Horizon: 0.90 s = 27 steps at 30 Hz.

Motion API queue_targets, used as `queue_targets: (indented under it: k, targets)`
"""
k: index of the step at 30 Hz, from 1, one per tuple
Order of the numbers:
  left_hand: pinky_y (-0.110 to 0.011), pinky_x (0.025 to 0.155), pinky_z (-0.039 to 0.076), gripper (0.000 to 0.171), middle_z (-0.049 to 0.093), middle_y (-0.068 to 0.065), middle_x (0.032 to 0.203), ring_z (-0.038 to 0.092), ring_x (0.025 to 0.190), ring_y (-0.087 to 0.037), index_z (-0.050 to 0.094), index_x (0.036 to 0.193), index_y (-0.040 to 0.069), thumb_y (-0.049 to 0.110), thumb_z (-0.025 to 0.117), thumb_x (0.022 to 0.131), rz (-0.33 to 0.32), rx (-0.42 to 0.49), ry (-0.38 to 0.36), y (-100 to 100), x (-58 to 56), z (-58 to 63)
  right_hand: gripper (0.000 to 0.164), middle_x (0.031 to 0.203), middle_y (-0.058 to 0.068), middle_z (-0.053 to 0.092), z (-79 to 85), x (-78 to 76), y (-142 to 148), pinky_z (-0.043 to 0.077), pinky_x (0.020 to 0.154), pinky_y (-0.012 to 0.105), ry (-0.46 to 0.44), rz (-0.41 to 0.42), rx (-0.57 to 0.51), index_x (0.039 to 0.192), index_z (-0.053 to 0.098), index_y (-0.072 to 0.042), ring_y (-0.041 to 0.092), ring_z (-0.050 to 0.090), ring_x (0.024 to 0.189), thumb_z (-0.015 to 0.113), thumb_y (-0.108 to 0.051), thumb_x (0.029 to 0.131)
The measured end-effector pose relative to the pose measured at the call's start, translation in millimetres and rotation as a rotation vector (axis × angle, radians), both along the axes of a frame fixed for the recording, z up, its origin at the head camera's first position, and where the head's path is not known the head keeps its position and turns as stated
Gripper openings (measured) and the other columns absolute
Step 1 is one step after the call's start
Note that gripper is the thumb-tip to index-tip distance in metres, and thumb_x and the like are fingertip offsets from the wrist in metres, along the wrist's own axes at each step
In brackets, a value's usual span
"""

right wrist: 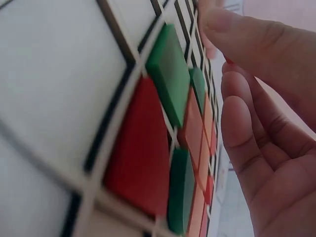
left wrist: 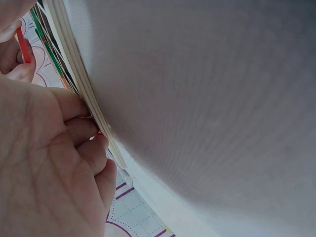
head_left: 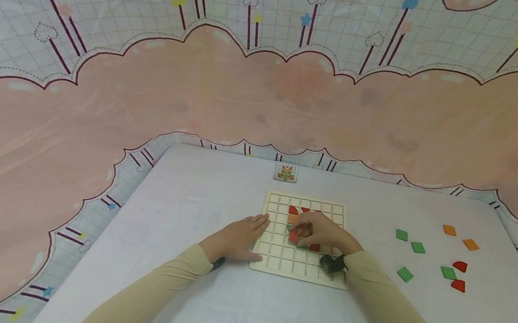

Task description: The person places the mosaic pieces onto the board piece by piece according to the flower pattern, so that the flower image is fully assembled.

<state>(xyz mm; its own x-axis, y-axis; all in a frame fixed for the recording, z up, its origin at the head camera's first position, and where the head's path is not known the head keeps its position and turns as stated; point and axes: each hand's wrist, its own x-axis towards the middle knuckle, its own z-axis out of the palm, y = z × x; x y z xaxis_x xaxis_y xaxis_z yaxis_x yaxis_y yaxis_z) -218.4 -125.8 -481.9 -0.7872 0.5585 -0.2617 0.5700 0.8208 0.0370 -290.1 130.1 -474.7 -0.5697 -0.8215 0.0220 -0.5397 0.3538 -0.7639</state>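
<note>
Sleeves [head_left: 146, 290] are lying nearest my camera; the left hand [head_left: 236, 239] is touching the board [head_left: 277, 263], fingers relaxed; the right hand [head_left: 327, 232] is pinching a red piece [head_left: 294, 237].

we cannot see all the pieces [head_left: 293, 210] on the board [head_left: 271, 260], since the right hand [head_left: 323, 231] covers some beneath it. the red piece [left wrist: 23, 45] in its pinch is mostly hidden from us; the right wrist view gives barely a sliver, and there the squares away from the fingers blur. beyond both hands, the card [head_left: 285, 172] is too small for us to read closely. the left hand [left wrist: 44, 158] is cut off in its own wrist view, and below both hands we lose the sleeves [head_left: 151, 291].
</note>
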Motion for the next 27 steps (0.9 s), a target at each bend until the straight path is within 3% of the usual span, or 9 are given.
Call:
queue_targets:
  k: [17,27]
  targets:
    - [-0.035,0.120,0.020,0.090,0.011,-0.011,0.159,0.013,0.147,-0.022,0.015,0.150,0.003,0.058,0.050,0.089,0.013,0.013,-0.006,0,0.9,1.3,0.028,0.085,-0.004,0.064,2.9,5.7,-15,0.045,0.059,0.016,0.045,-0.030,0.161,0.101,0.071,-0.011,0.006,0.050,0.069,0.079,-0.011,0.074]
    - [-0.035,0.120,0.020,0.089,0.011,-0.010,0.159,0.013,0.147,-0.021,0.015,0.151,0.004,0.058,0.049,0.089,0.014,0.007,-0.008,0,1.3,0.7,0.025,0.084,-0.002,0.067,0.3,5.0,-13,0.046,0.060,0.016,0.043,-0.010,0.127,0.098,0.072,-0.009,0.004,0.051,0.069,0.079,-0.012,0.074]
